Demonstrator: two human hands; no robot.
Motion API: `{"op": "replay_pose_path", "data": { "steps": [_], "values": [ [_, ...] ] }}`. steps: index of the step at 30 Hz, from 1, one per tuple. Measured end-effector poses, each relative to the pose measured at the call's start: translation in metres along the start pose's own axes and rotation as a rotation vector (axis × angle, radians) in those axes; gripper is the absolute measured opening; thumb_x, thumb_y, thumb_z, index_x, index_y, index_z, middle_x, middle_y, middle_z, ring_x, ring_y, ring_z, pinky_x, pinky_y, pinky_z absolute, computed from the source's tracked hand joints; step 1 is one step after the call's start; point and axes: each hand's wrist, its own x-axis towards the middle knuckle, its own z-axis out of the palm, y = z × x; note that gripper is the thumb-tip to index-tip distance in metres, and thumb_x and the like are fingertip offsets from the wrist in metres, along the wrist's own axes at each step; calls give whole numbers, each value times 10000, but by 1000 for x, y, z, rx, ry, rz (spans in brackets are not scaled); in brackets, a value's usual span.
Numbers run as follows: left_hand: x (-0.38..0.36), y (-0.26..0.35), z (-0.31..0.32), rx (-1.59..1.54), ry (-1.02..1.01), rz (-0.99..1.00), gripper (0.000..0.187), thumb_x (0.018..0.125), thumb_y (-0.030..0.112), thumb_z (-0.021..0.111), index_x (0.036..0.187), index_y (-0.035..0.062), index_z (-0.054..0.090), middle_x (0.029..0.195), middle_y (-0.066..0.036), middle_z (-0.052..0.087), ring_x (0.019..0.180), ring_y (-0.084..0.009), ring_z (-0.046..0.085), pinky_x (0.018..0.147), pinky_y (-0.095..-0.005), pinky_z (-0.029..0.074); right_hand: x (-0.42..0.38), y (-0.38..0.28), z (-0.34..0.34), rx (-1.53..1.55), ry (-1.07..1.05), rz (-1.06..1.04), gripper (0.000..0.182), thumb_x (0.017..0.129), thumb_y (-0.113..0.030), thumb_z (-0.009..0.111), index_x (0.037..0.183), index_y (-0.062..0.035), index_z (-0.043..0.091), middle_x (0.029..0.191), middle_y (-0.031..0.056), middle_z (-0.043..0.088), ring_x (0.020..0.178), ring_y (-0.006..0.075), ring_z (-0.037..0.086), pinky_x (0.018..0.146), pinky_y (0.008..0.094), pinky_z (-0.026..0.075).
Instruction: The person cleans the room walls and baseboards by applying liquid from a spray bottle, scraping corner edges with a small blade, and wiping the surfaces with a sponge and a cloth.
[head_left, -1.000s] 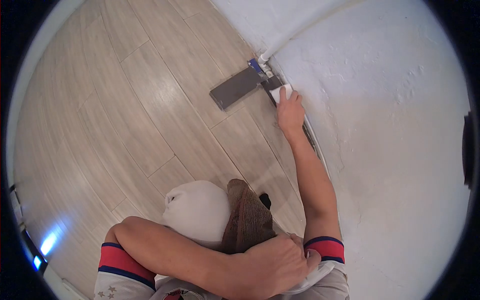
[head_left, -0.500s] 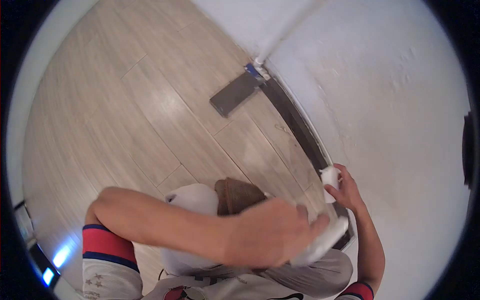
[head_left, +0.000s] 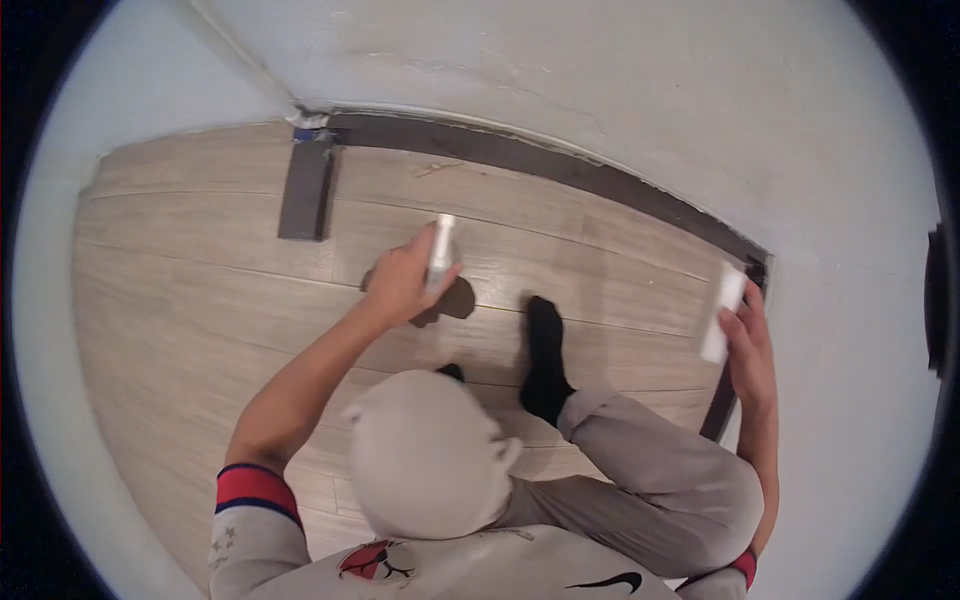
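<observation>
My left hand (head_left: 400, 282) reaches out over the floor with its fingers closed around a narrow white and grey object (head_left: 440, 250) held on end; its kind I cannot tell. Dark brown shapes (head_left: 455, 298) show beneath and beside that hand. Close to the wall on the right, my right hand (head_left: 744, 335) grips a white block-like piece (head_left: 724, 312), slightly blurred. Thumb and fingers wrap its right side. This piece is near the corner where the dark grey baseboard strip (head_left: 560, 163) bends.
A short dark strip (head_left: 307, 195) extends over the floor from the far left corner, beside a small blue piece (head_left: 303, 134). A thin coil (head_left: 437, 170) lies near the baseboard. My black-socked foot (head_left: 545, 355) and a pale rounded form (head_left: 425, 455) are closer in.
The view has turned. My left hand has swung from in front of my body out over the floor, still gripping its object. My right hand keeps hold of the white piece beside the wall.
</observation>
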Motion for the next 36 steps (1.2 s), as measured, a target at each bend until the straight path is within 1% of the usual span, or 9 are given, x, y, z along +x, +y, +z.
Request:
{"op": "replay_pose_path", "data": {
  "steps": [6, 8, 10, 12, 16, 21, 24, 31, 36],
  "values": [
    [-28, 37, -29, 160, 3, 1, 759, 811, 356, 703, 1424, 74, 358, 1062, -259, 653, 874, -440, 656, 796, -508, 532, -50, 28, -45, 188, 81, -7, 633, 951, -260, 584, 1474, -25, 315, 1335, 135, 512, 1220, 198, 486, 1027, 326, 376],
    [-44, 31, -69, 223, -55, 40, 557, 793, 254, 702, 1301, 87, 545, 1036, -246, 659, 895, -426, 653, 805, -496, 527, -58, 33, -55, 170, 113, -40, 628, 960, -275, 574, 1476, -30, 312, 1350, 127, 500, 1236, 194, 476, 1036, 321, 368],
    [-37, 18, -119, 578, -320, -292, 269, 781, 221, 633, 1004, 83, 693, 895, -228, 678, 843, -414, 654, 753, -505, 523, -52, 53, -73, 110, 132, -86, 615, 975, -297, 561, 1481, -54, 312, 1345, 102, 499, 1224, 180, 482, 1029, 317, 369],
    [-29, -36, -153, 746, -55, -319, 190, 801, 224, 582, 784, 68, 691, 791, -209, 674, 803, -407, 650, 710, -511, 514, -55, 64, -83, 203, 133, -1, 599, 982, -309, 553, 1477, -63, 324, 1353, 82, 482, 1227, 165, 465, 1026, 310, 362],
    [31, -145, -197, 576, 64, -337, 275, 769, 207, 658, 1000, 61, 686, 856, -183, 693, 835, -362, 669, 765, -461, 526, -33, 55, -84, 176, 138, 1, 600, 981, -322, 560, 1477, -71, 335, 1361, 65, 466, 1244, 168, 443, 1038, 312, 350],
    [93, -223, -186, 205, 223, -590, 874, 728, 532, 794, 1377, 23, 507, 1217, -236, 642, 1119, -330, 630, 944, -389, 500, -9, 62, -84, 164, 116, -16, 662, 980, -343, 560, 1512, -57, 287, 1421, 82, 431, 1300, 184, 412, 1073, 325, 325],
    [118, -226, -191, 275, 119, -686, 1023, 669, 640, 788, 1411, 14, 466, 1345, -225, 563, 1239, -332, 558, 1042, -381, 443, 0, 73, -93, 121, 105, 43, 689, 980, -346, 559, 1525, -49, 260, 1457, 96, 405, 1334, 200, 391, 1099, 342, 305],
    [139, -215, -193, 27, 21, -586, 882, 597, 492, 901, 1256, -12, 600, 1234, -180, 642, 1169, -301, 597, 1003, -397, 471, 10, 103, -110, 106, 244, 175, 731, 982, -384, 547, 1546, -49, 222, 1554, 115, 307, 1416, 228, 307, 1139, 363, 249],
    [148, -241, -192, 372, 35, -630, 815, 638, 532, 838, 1175, -48, 637, 1157, -236, 666, 1111, -340, 633, 939, -390, 503, 15, 103, -105, 39, 255, 171, 764, 968, -419, 556, 1546, -47, 222, 1561, 120, 294, 1423, 238, 298, 1146, 372, 238]
  ]
}}
